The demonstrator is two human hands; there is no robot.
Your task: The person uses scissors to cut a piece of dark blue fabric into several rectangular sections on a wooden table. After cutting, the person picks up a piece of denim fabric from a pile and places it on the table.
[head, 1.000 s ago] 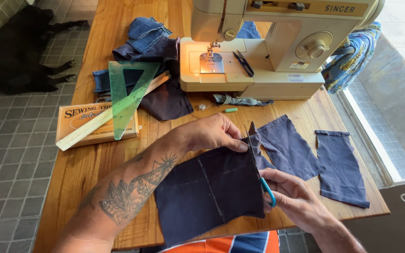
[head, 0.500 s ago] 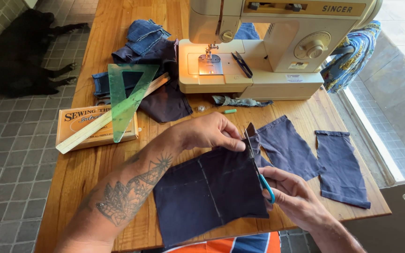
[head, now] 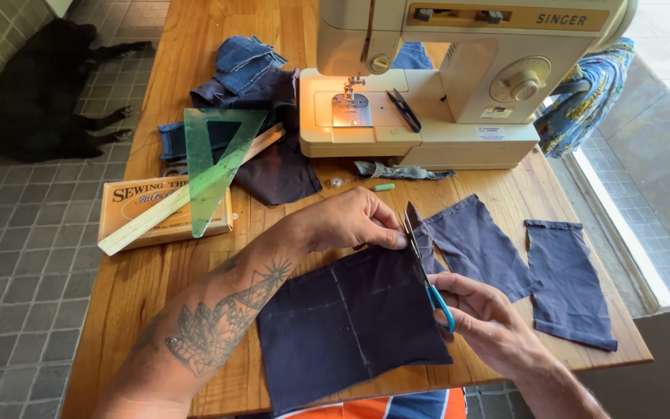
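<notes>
At the wooden table (head: 157, 287) by the sewing machine (head: 443, 85), I am pinning the dark cloth (head: 350, 326) down with my left hand (head: 350, 221) while my right hand (head: 482, 310), closed on the scissors (head: 424, 260), is cutting its right edge; the blades are nearly at the top, and two cut pieces (head: 521, 264) are lying beside.

Sewing machine (head: 459, 70): top cut off by upper edge. Scissors (head: 426, 268): handles largely hidden in right hand (head: 490, 322). Patterned cloth (head: 587, 97): partly behind machine.

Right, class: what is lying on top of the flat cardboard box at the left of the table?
On the cardboard box lie a green set square and a pale wooden ruler, crossing each other. They cover part of the lid; what is inside the box cannot be seen.
</notes>
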